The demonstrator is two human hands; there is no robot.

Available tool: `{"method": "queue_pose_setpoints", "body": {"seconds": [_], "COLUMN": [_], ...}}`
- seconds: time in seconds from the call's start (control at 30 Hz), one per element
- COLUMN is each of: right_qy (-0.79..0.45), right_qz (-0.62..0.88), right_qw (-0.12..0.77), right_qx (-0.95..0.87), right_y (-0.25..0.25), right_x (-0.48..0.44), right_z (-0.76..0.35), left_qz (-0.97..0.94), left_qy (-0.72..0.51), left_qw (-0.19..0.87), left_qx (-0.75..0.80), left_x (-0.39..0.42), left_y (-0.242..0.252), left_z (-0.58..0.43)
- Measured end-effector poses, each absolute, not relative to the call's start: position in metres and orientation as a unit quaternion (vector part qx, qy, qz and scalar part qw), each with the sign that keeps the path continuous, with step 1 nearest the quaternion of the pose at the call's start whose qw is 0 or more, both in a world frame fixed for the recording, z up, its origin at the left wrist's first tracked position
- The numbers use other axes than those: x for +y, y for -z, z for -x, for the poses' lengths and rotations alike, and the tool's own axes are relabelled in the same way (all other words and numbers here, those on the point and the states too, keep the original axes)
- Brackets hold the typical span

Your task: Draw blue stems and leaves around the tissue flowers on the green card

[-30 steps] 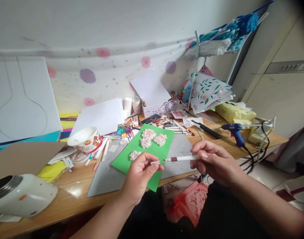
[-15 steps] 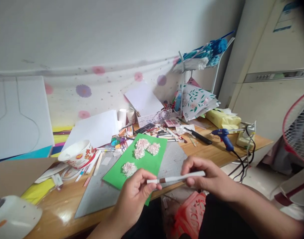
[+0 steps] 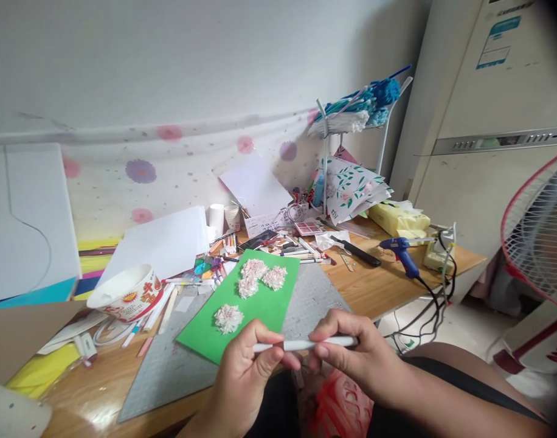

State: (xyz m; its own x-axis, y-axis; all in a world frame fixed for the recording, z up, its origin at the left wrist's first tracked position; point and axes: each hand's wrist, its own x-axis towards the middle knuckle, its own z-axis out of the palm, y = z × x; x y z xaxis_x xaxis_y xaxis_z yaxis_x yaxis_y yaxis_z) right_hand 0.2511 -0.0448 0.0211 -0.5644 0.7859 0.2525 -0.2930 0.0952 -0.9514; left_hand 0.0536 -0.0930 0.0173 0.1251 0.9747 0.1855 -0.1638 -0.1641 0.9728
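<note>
Both hands pinching white pen [image 3: 306,345] level: left hand [image 3: 246,371] at one end, right hand [image 3: 351,359] at other; above green card [image 3: 269,304] on worktop [image 3: 374,286].

The only view sits on the person's head and looks forward and down over the desk [image 3: 374,292] toward the wall [image 3: 169,61] behind it. It is close in: the left hand [image 3: 246,371] and right hand [image 3: 351,359], both pinching a pen [image 3: 306,345], fill the bottom edge (forearms run out of frame). Its right margin catches a fan [image 3: 538,237] beside the desk.
</note>
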Motion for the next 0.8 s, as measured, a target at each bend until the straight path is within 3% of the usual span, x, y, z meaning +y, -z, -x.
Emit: {"method": "queue_pose_setpoints", "body": {"seconds": [0.07,0.17,0.4,0.5,0.67,0.8], "right_qy": [-0.699,-0.684,-0.426,-0.308,-0.171,-0.101], "right_qz": [0.187,0.18,0.101,0.203,0.384,0.449], "right_qw": [0.413,0.411,0.435,0.346,0.313,0.248], "right_qx": [-0.553,-0.576,-0.787,-0.862,-0.851,-0.853], "right_y": [-0.02,-0.02,-0.024,-0.025,-0.012,0.003], "right_x": [-0.044,-0.043,-0.045,-0.01,0.093,0.147], "right_z": [-0.248,-0.246,-0.234,-0.245,-0.293,-0.31], "left_qz": [-0.561,-0.577,-0.555,-0.584,-0.598,-0.61], "left_qy": [-0.542,-0.54,-0.561,-0.511,-0.416,-0.271], "left_qw": [0.505,0.483,0.425,0.393,0.241,0.164], "left_qx": [0.37,0.378,0.444,0.494,0.642,0.727], "left_x": [-0.093,-0.093,-0.088,-0.066,-0.004,0.038], "left_y": [-0.019,-0.015,-0.002,-0.012,-0.025,-0.019], "left_z": [-0.053,-0.052,-0.058,-0.039,0.05,0.107]}}
